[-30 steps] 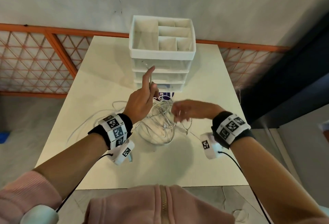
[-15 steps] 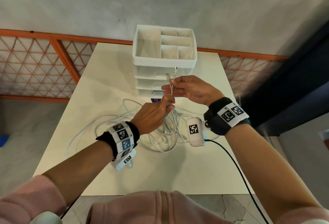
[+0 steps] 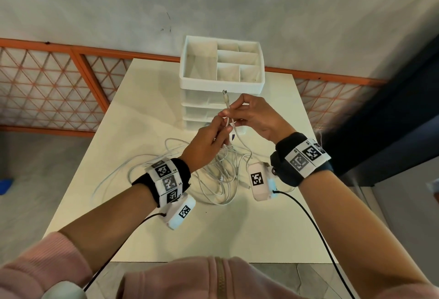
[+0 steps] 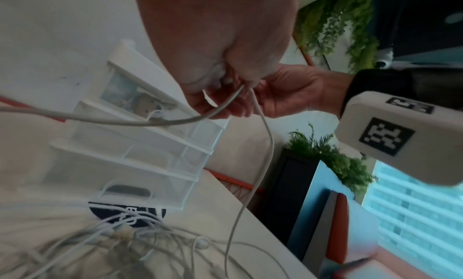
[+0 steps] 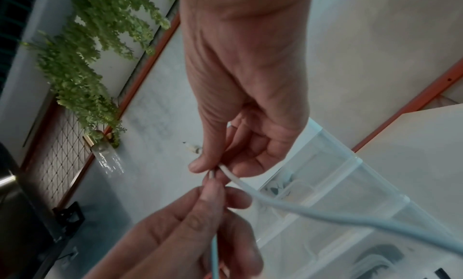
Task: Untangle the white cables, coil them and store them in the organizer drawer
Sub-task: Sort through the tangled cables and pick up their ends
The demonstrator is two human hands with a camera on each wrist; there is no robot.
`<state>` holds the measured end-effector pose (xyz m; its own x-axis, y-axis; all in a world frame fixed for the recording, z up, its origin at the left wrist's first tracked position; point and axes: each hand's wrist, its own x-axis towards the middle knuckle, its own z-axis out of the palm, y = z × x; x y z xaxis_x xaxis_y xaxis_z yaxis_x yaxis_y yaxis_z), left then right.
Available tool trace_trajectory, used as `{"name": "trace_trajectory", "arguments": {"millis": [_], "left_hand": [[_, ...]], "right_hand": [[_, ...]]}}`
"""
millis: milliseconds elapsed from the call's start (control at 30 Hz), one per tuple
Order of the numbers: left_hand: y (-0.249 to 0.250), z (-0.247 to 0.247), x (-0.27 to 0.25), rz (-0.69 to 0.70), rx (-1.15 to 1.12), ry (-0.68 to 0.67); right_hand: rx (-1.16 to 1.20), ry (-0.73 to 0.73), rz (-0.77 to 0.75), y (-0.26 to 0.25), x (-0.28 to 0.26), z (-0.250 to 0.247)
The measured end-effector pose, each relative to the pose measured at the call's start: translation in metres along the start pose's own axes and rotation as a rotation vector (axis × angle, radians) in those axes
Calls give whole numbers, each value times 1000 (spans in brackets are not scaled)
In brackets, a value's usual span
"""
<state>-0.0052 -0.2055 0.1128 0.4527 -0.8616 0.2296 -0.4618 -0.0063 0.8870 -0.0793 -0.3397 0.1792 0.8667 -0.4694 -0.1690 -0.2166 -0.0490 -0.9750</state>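
Note:
A tangle of white cables (image 3: 221, 175) lies on the table in front of the white organizer (image 3: 222, 84), whose drawers (image 4: 140, 144) are closed. One white cable (image 3: 240, 139) rises out of the pile to both hands, which meet in front of the drawers. My right hand (image 3: 237, 113) pinches it just below its plug (image 3: 225, 95), which points up. My left hand (image 3: 219, 124) pinches the same cable right beneath. In the right wrist view the right hand (image 5: 213, 168) and left hand (image 5: 208, 194) touch fingertip to fingertip around the cable (image 5: 325, 214).
The cream table (image 3: 261, 227) ends at an orange lattice railing (image 3: 47, 94) behind and to the left. A dark panel (image 3: 392, 120) stands at the right. Cable loops (image 3: 114, 175) spread toward the table's left edge. The organizer's top tray (image 3: 202, 65) has open compartments.
My right hand rose from the tangle with a cable end. My left hand dropped from a raised, pointing pose and joined it. Now one plug shows above the fingers instead of two.

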Motion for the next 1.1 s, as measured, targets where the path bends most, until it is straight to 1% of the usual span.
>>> {"name": "trace_trajectory", "arguments": {"millis": [67, 133, 233, 300, 367, 433, 467, 500, 567, 600, 667, 733, 833, 900, 933, 967, 1033, 1067, 1100], "left_hand": [[-2, -1, 3, -18, -65, 96], [-3, -3, 4, -61, -167, 141], [0, -4, 6, -123, -334, 103], [7, -5, 5, -148, -394, 63], [13, -7, 6, -156, -424, 41], [16, -11, 8, -147, -433, 54], [17, -14, 10, -140, -428, 68], [17, -17, 12, -132, -409, 86], [20, -24, 14, -134, -381, 119], [23, -26, 15, -143, -385, 137], [29, -29, 15, -138, -436, 177], [30, -34, 14, -122, -507, 253], [24, -47, 13, -95, -569, 366], [21, -60, 10, -62, -525, 422], [20, -69, 8, -49, -490, 460], [19, -79, 5, -46, -452, 503], [13, -99, -1, -49, -360, 565], [9, -105, -4, -42, -279, 569], [6, -107, -7, -40, -175, 546]], "right_hand": [[41, 7, -9, 0, 0, 0], [49, 15, -16, 0, 1, -1], [58, 3, -5, 1, 3, -3], [73, -20, -8, 2, 3, -2], [10, -15, -30, 4, 4, -1], [-83, -2, -24, 11, 6, 2], [-65, -32, 1, 14, 6, 4], [5, -99, 35, 17, 5, 8], [175, -289, 80, 19, 1, 19], [232, -353, 90, 19, -2, 24], [232, -435, 102, 19, -3, 31], [82, -466, 135, 19, -2, 31], [-313, -434, 104, 18, -2, 19], [-582, -395, 73, 25, -3, 4], [-672, -362, 86, 31, -3, -6], [-722, -314, 111, 38, -2, -17], [-681, -190, 168, 50, -6, -38], [-629, -137, 172, 52, -9, -45], [-589, -101, 160, 51, -11, -49]]}}
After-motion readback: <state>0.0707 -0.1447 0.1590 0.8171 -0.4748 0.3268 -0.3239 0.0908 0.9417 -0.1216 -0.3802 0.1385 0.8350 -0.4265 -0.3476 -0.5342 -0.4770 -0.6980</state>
